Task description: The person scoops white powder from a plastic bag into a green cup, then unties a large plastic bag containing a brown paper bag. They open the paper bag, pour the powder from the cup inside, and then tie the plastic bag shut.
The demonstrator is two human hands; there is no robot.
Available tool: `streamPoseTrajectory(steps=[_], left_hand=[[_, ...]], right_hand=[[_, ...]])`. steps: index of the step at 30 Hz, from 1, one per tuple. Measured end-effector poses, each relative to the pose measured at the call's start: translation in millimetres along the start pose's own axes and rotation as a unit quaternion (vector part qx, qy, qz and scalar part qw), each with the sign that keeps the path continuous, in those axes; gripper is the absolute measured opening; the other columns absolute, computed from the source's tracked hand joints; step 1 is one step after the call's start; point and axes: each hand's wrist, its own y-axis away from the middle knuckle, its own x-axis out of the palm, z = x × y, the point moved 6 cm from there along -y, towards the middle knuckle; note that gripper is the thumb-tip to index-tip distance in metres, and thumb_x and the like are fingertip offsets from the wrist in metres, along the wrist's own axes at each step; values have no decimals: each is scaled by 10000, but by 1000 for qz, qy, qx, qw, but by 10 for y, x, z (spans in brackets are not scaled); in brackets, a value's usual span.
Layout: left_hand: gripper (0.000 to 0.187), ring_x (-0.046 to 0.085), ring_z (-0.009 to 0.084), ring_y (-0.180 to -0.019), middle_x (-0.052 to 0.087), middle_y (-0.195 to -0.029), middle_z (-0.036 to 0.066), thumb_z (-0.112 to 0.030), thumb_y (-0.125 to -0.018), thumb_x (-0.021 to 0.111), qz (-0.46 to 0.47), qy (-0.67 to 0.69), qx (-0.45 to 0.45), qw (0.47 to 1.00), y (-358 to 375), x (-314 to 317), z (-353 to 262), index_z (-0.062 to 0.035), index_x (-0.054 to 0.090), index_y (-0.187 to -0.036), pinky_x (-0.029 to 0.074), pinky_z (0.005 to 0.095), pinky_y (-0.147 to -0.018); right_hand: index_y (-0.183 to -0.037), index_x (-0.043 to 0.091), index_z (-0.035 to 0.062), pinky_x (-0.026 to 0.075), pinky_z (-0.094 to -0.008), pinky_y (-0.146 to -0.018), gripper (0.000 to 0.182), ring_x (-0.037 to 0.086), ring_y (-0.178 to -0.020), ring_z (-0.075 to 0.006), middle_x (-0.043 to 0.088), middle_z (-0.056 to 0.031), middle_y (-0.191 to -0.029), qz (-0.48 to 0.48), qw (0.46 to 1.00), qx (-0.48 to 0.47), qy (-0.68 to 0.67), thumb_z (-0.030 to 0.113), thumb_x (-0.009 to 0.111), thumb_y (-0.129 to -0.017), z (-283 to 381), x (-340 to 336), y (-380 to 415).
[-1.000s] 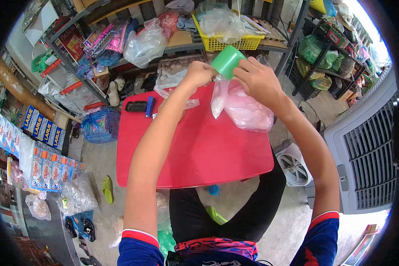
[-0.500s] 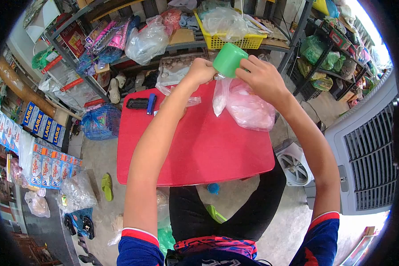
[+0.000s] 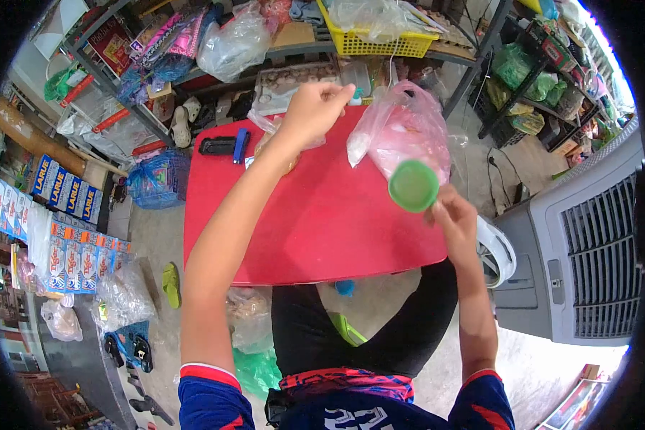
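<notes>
While fingers pinch green cup [image 3: 413, 185] and plastic bag [image 3: 407, 129], black case [image 3: 217, 146] well apart.

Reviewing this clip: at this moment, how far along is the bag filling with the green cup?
Looks done: the plastic bag on the red table already holds a whitish-pink filling. In hand: the left hand pinches the bag's top up, while the right hand holds the green cup beside the bag, its round end facing the camera. Left: the bag mouth is untied; closing it looks outstanding.
</notes>
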Motion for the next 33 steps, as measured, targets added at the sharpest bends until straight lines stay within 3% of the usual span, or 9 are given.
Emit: streamPoseTrajectory(steps=[5, 8, 13, 18, 20, 23, 28, 29, 33], left_hand=[[379, 649, 79, -745, 743, -822, 44, -352, -1047, 713, -53, 16, 20, 998, 1031, -237, -252, 16, 788, -1104, 504, 281, -688], [355, 615, 71, -764, 727, -943, 26, -298, -1113, 626, -62, 25, -22, 997, 1870, -518, -331, -3, 741, -1275, 481, 240, -675], [347, 596, 68, -775, 714, -957, 30, -271, -1133, 577, -260, 51, -115, 957, 3591, -859, 150, 0, 733, -1282, 468, 239, -670], [273, 704, 169, -817, 740, -1012, 113, -186, -1074, 653, -362, -113, -340, 860, 5939, -767, 1147, 27, 746, -1217, 557, 311, -739], [266, 731, 204, -820, 752, -1029, 141, -182, -1050, 678, -406, -132, -430, 795, 6777, -669, 1392, 27, 755, -1195, 579, 337, -747], [327, 771, 260, -901, 773, -1114, 188, -240, -1015, 718, -433, -232, -475, 730, 7979, -487, 1851, 29, 756, -1197, 612, 386, -789], [584, 761, 351, -1075, 715, -1328, 255, -414, -899, 809, -542, -68, -647, 533, 9636, -556, 2871, 41, 720, -1255, 606, 428, -930], [653, 749, 361, -1137, 693, -1379, 268, -453, -872, 828, -553, -11, -667, 500, 9823, -625, 3095, 43, 707, -1278, 597, 435, -974], [835, 584, 440, -1371, 592, -1480, 307, -502, -785, 877, -483, -188, -649, 557, 9459, -1246, 3364, 25, 638, -1387, 492, 507, -1143]], right_hand=[[-1016, 677, 4, 518, -263, -690, 130, 677, -790, -108, 673, -40, -988, -39, 997, 66, -2, 116, 666, -1081, -477, -98, 433], [-1006, 688, 6, 502, -251, -685, 142, 668, -765, -103, 675, -38, -959, -77, 994, 77, 30, 119, 659, -1087, -591, -139, 474], [-1069, 733, 14, 405, -227, -597, 214, 560, -633, -59, 650, 12, -732, -120, 978, 115, 127, 219, 679, -1093, -860, -267, 551], [-1220, 721, 13, 407, -219, -547, 337, 583, -642, -53, 744, -61, -901, -172, 972, 97, 126, 322, 630, -1122, -974, -407, 632], [-1355, 691, 3, 448, -225, -560, 404, 636, -738, -90, 733, -103, -1210, -222, 970, 81, 52, 325, 564, -1148, -904, -375, 677], [-1331, 699, -1, 471, -251, -589, 394, 624, -749, -92, 737, -88, -1184, -269, 957, 45, 101, 311, 539, -1151, -881, -505, 740], [-1308, 698, -3, 450, -255, -614, 394, 606, -745, -79, 731, -72, -1102, -281, 938, -15, 205, 317, 528, -1155, -518, -351, 824], [-1308, 687, -10, 431, -243, -617, 398, 600, -741, -74, 720, -44, -987, -277, 938, -71, 198, 324, 530, -1158, -340, -170, 820], [-1320, 676, -22, 402, -246, -610, 420, 594, -752, -80, 727, -67, -1063, -287, 935, -48, 204, 342, 553, -1150, -276, -261, 794]])
